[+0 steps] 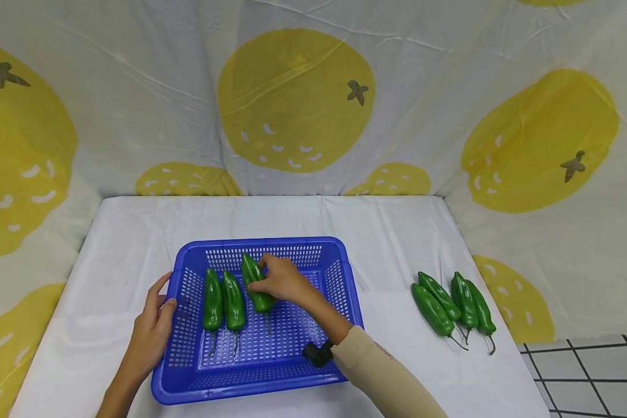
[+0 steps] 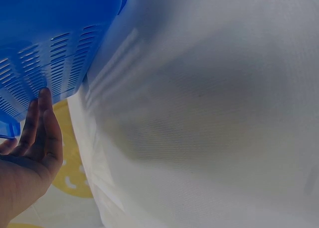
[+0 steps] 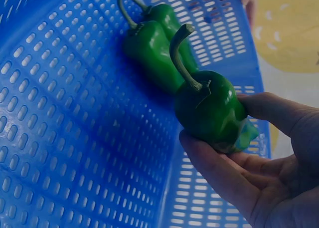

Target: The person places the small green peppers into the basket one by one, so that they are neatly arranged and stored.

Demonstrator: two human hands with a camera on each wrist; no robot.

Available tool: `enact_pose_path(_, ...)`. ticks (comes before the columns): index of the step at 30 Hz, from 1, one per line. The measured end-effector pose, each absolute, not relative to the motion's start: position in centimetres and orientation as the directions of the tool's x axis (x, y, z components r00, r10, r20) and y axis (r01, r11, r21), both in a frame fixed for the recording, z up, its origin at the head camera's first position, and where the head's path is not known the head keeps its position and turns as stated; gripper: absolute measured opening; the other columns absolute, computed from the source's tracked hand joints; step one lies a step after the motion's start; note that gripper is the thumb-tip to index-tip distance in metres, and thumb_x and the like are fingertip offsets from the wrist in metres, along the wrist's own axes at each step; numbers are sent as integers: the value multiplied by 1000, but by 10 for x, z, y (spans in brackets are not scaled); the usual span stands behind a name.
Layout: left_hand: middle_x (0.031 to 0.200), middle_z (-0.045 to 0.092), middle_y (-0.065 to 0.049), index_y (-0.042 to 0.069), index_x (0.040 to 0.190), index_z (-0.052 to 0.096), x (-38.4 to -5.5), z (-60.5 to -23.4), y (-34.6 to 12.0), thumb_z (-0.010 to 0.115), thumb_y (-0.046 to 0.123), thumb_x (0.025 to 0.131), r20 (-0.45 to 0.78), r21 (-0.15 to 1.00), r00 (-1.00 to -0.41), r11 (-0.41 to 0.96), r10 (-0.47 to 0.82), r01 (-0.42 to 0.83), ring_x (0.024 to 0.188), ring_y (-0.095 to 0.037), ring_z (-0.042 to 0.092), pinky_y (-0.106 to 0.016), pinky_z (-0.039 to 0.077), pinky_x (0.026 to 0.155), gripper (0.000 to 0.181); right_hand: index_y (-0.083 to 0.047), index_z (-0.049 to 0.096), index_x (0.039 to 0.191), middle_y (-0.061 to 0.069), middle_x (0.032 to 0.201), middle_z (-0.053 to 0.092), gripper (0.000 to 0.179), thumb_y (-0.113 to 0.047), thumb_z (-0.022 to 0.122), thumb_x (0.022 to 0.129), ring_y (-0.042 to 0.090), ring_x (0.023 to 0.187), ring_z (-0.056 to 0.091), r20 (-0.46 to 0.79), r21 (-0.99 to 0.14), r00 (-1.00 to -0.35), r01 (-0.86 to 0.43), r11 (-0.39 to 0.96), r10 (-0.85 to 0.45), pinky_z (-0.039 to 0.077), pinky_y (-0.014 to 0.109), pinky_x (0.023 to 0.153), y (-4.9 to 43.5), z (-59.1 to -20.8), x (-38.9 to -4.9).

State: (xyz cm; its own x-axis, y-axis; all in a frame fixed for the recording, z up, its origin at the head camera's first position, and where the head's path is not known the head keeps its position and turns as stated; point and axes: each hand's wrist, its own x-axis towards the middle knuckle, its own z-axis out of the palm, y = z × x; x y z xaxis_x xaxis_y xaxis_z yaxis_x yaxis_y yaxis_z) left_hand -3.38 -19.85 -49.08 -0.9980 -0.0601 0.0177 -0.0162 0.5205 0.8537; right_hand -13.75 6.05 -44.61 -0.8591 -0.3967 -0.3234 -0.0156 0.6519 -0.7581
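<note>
In the head view, my right hand (image 1: 284, 280) pinches a green chili pepper (image 1: 253, 273) between thumb and fingers inside the blue basket (image 1: 256, 395). The right wrist view shows this pepper (image 3: 207, 111) stem end toward the camera, its curved stem sticking up. Two more green peppers (image 1: 212, 299) lie side by side in the basket, just left of the held one. At the basket's left side, my left hand (image 1: 154, 331) rests against the rim and outer wall, thumb at the rim's edge. The left wrist view has its fingers (image 2: 45, 113) extended along the slotted wall.
To the right of the basket, a group of several green peppers (image 1: 451, 307) lies on the white tablecloth (image 1: 392, 348). Behind and beside the table hangs a white cloth with yellow fruit prints (image 1: 298, 98). A dark device (image 1: 317, 353) sits at the right wrist, over the basket.
</note>
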Motion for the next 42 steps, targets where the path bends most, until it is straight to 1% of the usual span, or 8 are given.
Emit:
enact_pose_path(6,116,59,-24,18,159,17,-34,-491,-198,31,18,108,24,851,-998,526,-64,-14,86,-36,68,-26,54,61,53,4,59,112,9,82,65,43,-17,82,82,14,57,65,-377,-732,-832,-2,682,-407,56,30,48,55,-456,-140)
enact_pose_path(15,116,60,-24,18,159,17,-34,-490,-199,31,17,108,26,853,-998,522,-63,-10,84,-35,69,-27,54,60,53,0,58,102,7,79,60,38,-17,83,80,16,57,62,-400,-675,-835,-10,738,-378,54,28,46,45,-470,-136)
enact_pose_path(21,116,60,-24,19,160,17,-34,-490,-199,30,17,108,32,851,-998,525,-63,-6,85,-36,69,-27,54,60,54,3,52,117,10,80,59,49,-20,80,84,18,54,61,-421,-642,-835,-1,767,-354,54,29,45,37,-475,-132)
enact_pose_path(26,117,60,-24,19,160,17,-34,-491,-199,30,18,108,26,854,-998,519,-61,-10,85,-36,69,-27,54,60,54,7,46,130,22,88,64,52,-21,69,93,27,46,64,-437,-655,-831,32,755,-344,56,40,44,34,-473,-129)
enact_pose_path(30,118,60,-24,18,159,17,-34,-491,-199,30,18,108,23,855,-998,519,-61,-12,85,-36,69,-27,54,60,53,9,38,141,30,97,64,56,-18,60,98,29,47,65,-426,-638,-841,17,770,-334,56,41,45,37,-469,-129)
enact_pose_path(33,118,60,-24,19,160,16,-34,-492,-199,30,18,108,23,852,-998,523,-62,-13,86,-36,69,-27,54,60,54,7,35,145,28,92,62,58,-18,58,99,31,50,65,-429,-617,-843,13,787,-323,55,41,44,40,-465,-129)
enact_pose_path(38,118,59,-25,20,160,15,-34,-492,-198,30,18,108,21,855,-998,518,-62,-14,87,-38,69,-33,57,60,54,5,48,135,13,76,59,48,-23,61,98,24,52,61,-372,-531,-856,-122,838,-360,52,33,44,47,-455,-131)
enact_pose_path(42,118,59,-26,20,160,15,-34,-492,-198,30,18,108,18,856,-998,516,-61,-16,87,-38,69,-35,58,60,54,-4,62,122,6,84,65,37,-29,63,96,17,61,55,-276,-425,-869,-273,863,-410,47,30,52,54,-442,-131)
